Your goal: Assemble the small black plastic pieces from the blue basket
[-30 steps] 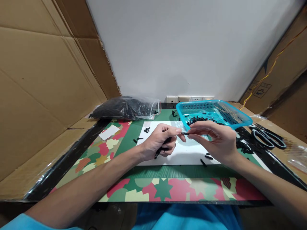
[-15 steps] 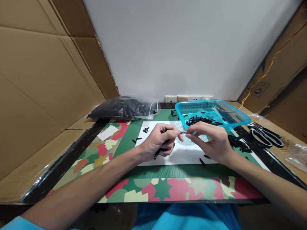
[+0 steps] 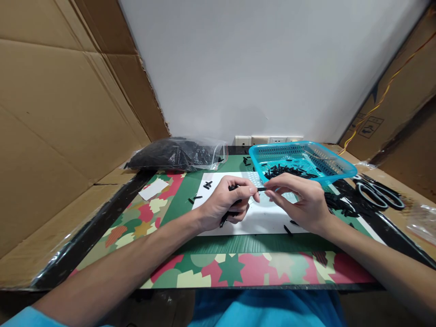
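Slim black stick pinched by left hand and right hand, slotted plastic basket beyond, room along near green strip

Place type: makeshift workshop station; home or business premises cannot be determined.
Enclosure: cardboard panels flanking a white wall.
Power: wall sockets at rear.
Bench stock: basket of small black pieces, filled plastic bag, scissors.
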Tool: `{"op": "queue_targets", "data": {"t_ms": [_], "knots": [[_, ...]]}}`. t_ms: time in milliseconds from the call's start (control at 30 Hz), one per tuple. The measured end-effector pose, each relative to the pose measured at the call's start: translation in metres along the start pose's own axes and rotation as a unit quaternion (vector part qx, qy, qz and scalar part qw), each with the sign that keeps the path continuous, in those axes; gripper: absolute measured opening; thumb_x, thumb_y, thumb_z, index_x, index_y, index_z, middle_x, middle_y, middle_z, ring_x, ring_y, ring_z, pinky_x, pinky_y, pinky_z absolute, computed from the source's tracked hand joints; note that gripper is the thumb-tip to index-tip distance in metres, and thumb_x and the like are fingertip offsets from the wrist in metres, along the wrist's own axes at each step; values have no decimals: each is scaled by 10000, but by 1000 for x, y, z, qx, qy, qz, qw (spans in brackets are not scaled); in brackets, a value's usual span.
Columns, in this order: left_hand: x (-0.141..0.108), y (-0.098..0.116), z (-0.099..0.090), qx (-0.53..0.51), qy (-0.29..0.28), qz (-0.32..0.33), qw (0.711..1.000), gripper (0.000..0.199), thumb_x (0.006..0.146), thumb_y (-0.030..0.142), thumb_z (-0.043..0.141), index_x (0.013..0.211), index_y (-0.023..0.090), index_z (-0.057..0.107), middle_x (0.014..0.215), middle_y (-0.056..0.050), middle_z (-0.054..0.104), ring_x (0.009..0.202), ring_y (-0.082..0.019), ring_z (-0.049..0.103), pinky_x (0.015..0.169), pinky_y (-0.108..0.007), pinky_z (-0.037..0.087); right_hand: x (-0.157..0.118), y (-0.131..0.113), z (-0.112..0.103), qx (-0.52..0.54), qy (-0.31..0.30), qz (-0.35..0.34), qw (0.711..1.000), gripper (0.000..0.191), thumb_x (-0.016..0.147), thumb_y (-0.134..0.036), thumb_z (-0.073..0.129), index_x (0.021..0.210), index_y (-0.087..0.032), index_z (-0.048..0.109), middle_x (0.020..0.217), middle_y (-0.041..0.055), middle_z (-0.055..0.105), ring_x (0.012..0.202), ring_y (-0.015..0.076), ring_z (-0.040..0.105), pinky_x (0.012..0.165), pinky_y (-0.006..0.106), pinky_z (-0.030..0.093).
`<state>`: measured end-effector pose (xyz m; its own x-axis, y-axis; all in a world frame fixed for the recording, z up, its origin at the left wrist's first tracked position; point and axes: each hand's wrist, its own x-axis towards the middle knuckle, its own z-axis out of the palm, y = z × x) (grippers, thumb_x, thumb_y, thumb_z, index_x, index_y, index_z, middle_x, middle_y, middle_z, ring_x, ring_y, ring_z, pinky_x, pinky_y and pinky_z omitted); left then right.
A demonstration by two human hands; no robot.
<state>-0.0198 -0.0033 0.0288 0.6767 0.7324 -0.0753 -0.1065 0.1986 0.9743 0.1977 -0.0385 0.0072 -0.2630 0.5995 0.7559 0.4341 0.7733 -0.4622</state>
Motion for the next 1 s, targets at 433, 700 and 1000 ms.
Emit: {"op": "queue_targets", "data": {"t_ms": [433,700,1000], "knots": [[0,3,2,-9,-5,-16,1000,292,855,398,698,741,130,678,413,96,323,334,-20,203,342,-154,260,0,-3,0,17,10,-17,1000,136,953,-152,617,1017,-206,724,847,42,733,707,137,681,570,245,600],[0,4,5,-27,-13,-34,999,306,906,372,617,697,150,638,383,85,319,311,-40,233,335,-164,253,0,-2,0,4,11,-29,1000,136,944,-137,629,1007,-209,725,848,37,738,702,136,681,585,251,573],[0,3,6,-42,-18,-45,998,360,921,360,557,626,156,580,378,75,295,312,-70,285,322,-174,230,0,-3,0,0,0,-42,999,142,953,-113,612,1005,-198,714,816,34,726,694,133,661,612,260,528]]}}
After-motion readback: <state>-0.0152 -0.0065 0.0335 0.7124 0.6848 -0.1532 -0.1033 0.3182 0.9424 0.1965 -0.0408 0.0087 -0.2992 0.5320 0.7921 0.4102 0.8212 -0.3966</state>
